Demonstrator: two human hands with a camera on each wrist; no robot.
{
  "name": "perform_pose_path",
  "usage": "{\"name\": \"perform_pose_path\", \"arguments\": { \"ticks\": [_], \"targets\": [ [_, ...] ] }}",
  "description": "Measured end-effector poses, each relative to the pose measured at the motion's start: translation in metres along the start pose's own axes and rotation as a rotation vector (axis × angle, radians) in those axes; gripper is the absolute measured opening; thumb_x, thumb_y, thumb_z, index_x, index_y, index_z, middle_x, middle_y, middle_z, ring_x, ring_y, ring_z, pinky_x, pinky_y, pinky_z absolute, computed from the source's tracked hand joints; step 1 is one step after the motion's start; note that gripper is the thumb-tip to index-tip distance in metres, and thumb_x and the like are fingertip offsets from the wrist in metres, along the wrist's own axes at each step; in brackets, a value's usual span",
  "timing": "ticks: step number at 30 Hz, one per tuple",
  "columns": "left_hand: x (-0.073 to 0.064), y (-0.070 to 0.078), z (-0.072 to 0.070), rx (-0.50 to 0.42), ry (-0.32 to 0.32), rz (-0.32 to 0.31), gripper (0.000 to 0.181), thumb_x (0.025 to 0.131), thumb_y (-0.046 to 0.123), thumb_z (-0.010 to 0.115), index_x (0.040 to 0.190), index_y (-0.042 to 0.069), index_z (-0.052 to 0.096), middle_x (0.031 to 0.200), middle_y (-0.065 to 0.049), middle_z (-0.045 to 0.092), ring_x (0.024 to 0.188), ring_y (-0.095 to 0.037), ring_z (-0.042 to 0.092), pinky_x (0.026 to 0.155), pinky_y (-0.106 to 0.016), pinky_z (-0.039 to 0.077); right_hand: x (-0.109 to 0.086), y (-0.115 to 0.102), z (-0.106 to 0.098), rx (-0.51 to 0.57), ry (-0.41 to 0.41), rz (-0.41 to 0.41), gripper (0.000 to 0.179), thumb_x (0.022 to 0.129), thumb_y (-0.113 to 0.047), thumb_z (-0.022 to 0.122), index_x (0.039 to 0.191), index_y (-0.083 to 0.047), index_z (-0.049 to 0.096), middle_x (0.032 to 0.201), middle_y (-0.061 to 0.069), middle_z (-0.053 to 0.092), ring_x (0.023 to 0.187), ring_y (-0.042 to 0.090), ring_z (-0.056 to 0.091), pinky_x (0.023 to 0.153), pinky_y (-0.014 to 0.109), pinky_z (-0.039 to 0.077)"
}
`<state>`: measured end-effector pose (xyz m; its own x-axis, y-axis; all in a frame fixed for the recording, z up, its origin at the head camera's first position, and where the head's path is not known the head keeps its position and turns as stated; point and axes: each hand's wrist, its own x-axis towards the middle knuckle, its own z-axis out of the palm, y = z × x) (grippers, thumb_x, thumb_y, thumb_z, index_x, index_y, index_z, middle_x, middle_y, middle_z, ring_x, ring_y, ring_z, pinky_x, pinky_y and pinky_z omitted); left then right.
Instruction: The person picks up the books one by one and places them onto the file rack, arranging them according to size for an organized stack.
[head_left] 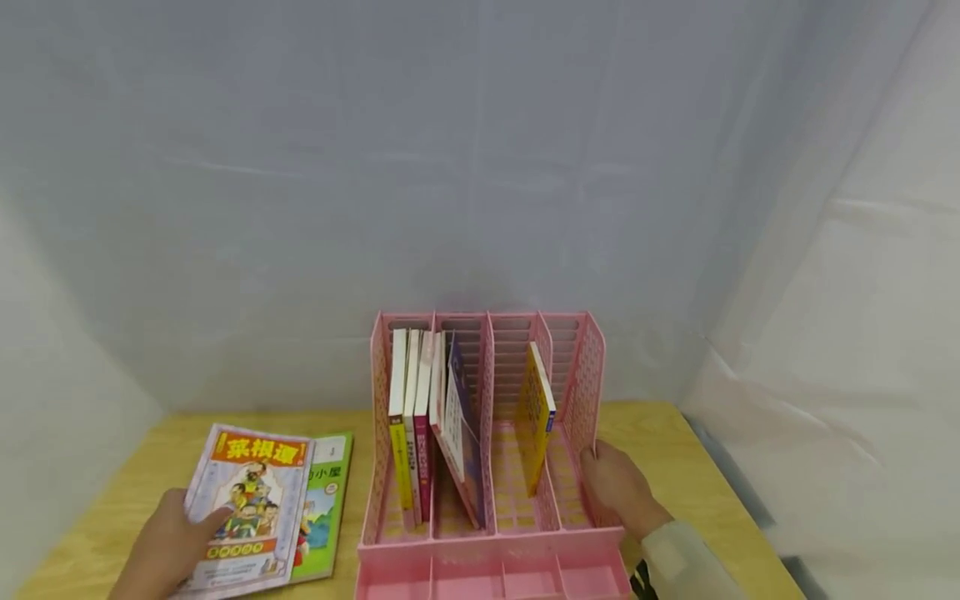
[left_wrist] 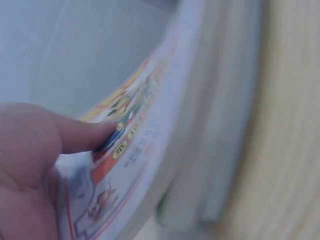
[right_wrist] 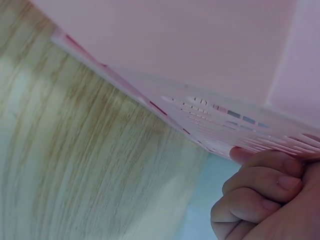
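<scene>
My left hand (head_left: 168, 537) holds a paperback book (head_left: 251, 500) with a pale purple border and an orange title band, thumb across its cover. In the left wrist view the thumb (left_wrist: 87, 136) presses on that cover, and the fingers behind are hidden. Partly under this book is a green-edged book (head_left: 324, 508). At the right side of a pink book rack (head_left: 491, 546), my right hand (head_left: 618, 487) grips the front edge of the side panel. The right wrist view shows curled fingers (right_wrist: 260, 182) against the slotted panel; the thumb is hidden there.
Upright books with yellow and magenta spines (head_left: 422, 467) fill the rack's leftmost slot. Thin books (head_left: 459, 442) lean in the second slot, and a yellow book (head_left: 536, 417) leans in the third. The wooden table (head_left: 693, 467) meets pale sheeting (head_left: 465, 208) behind and at both sides.
</scene>
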<state>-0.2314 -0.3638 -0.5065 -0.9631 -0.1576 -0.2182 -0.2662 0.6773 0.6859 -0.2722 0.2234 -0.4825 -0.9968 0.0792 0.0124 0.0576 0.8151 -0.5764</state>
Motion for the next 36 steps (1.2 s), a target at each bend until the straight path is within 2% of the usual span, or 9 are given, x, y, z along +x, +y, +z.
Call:
{"name": "perform_pose_path", "arguments": {
  "ticks": [6, 8, 11, 15, 19, 22, 29, 32, 36],
  "targets": [
    [-0.022, 0.048, -0.007, -0.127, 0.281, 0.087, 0.073, 0.107, 0.043, 0.053, 0.144, -0.014, 0.028, 0.122, -0.033, 0.057, 0.097, -0.037, 0.065, 0.072, -0.041, 0.055, 0.000, -0.004, -0.002, 0.014, -0.009, 0.014, 0.052, 0.111, -0.033, 0.032, 0.139, 0.002, 0.059, 0.094, 0.012, 0.067, 0.080, 0.023, 0.059, 0.082, 0.051, 0.052],
    [-0.031, 0.067, 0.001, -0.226, 0.389, 0.154, 0.060, 0.107, 0.035, 0.054, 0.142, -0.009, 0.032, 0.128, -0.036, 0.057, 0.105, -0.046, 0.065, 0.077, -0.049, 0.057, 0.000, -0.002, -0.001, 0.020, -0.019, 0.027, 0.052, 0.111, -0.033, 0.033, 0.138, 0.002, 0.059, 0.090, 0.009, 0.065, 0.079, 0.023, 0.058, 0.079, 0.048, 0.051],
    [-0.041, 0.089, 0.017, -0.324, 0.451, 0.295, 0.050, 0.108, 0.022, 0.055, 0.145, -0.004, 0.034, 0.140, -0.036, 0.052, 0.124, -0.057, 0.054, 0.093, -0.069, 0.049, 0.000, -0.001, -0.002, 0.026, -0.018, 0.022, 0.051, 0.111, -0.033, 0.033, 0.137, 0.002, 0.060, 0.091, 0.009, 0.065, 0.079, 0.023, 0.058, 0.079, 0.048, 0.051],
    [-0.039, 0.101, 0.039, -0.347, 0.359, 0.339, 0.050, 0.110, 0.022, 0.049, 0.149, -0.003, 0.031, 0.146, -0.036, 0.047, 0.131, -0.060, 0.046, 0.101, -0.076, 0.040, 0.001, -0.001, -0.003, 0.037, -0.010, 0.012, 0.051, 0.112, -0.034, 0.033, 0.136, 0.002, 0.060, 0.091, 0.010, 0.065, 0.079, 0.023, 0.058, 0.081, 0.050, 0.052],
    [-0.033, 0.096, 0.056, -0.345, 0.227, 0.247, 0.055, 0.111, 0.025, 0.044, 0.153, -0.003, 0.021, 0.152, -0.037, 0.039, 0.136, -0.059, 0.042, 0.106, -0.074, 0.039, 0.001, 0.000, -0.002, 0.061, -0.015, 0.015, 0.051, 0.111, -0.033, 0.034, 0.138, 0.002, 0.059, 0.088, 0.008, 0.064, 0.078, 0.022, 0.058, 0.082, 0.049, 0.052],
    [-0.032, 0.091, 0.060, -0.329, 0.202, 0.224, 0.063, 0.108, 0.019, 0.049, 0.157, 0.000, 0.013, 0.151, -0.040, 0.039, 0.134, -0.059, 0.044, 0.106, -0.072, 0.041, 0.000, 0.000, -0.001, 0.074, -0.018, 0.012, 0.050, 0.111, -0.031, 0.036, 0.138, 0.004, 0.058, 0.089, 0.009, 0.065, 0.077, 0.021, 0.059, 0.082, 0.049, 0.053],
    [-0.026, 0.082, 0.058, 0.041, 0.119, 0.184, 0.063, 0.105, 0.028, 0.051, 0.149, -0.014, 0.037, 0.136, -0.040, 0.055, 0.112, -0.049, 0.065, 0.089, -0.063, 0.054, -0.002, 0.000, -0.001, 0.033, -0.009, 0.011, 0.050, 0.110, -0.031, 0.038, 0.137, 0.005, 0.058, 0.117, 0.024, 0.069, 0.102, 0.036, 0.067, 0.095, 0.061, 0.051],
    [-0.024, 0.081, 0.059, 0.119, 0.089, 0.188, 0.060, 0.106, 0.028, 0.048, 0.146, -0.016, 0.040, 0.134, -0.040, 0.056, 0.105, -0.044, 0.068, 0.086, -0.062, 0.055, -0.002, -0.001, -0.002, 0.026, -0.005, 0.001, 0.050, 0.110, -0.031, 0.038, 0.135, 0.006, 0.059, 0.120, 0.026, 0.069, 0.106, 0.039, 0.067, 0.099, 0.062, 0.049],
    [-0.024, 0.082, 0.060, 0.156, 0.092, 0.185, 0.060, 0.107, 0.026, 0.044, 0.149, -0.016, 0.036, 0.138, -0.040, 0.053, 0.116, -0.053, 0.062, 0.093, -0.068, 0.050, -0.002, -0.002, -0.003, 0.021, -0.007, -0.006, 0.050, 0.111, -0.030, 0.035, 0.134, 0.009, 0.057, 0.108, 0.023, 0.070, 0.096, 0.034, 0.067, 0.094, 0.060, 0.052]
  ]
}}
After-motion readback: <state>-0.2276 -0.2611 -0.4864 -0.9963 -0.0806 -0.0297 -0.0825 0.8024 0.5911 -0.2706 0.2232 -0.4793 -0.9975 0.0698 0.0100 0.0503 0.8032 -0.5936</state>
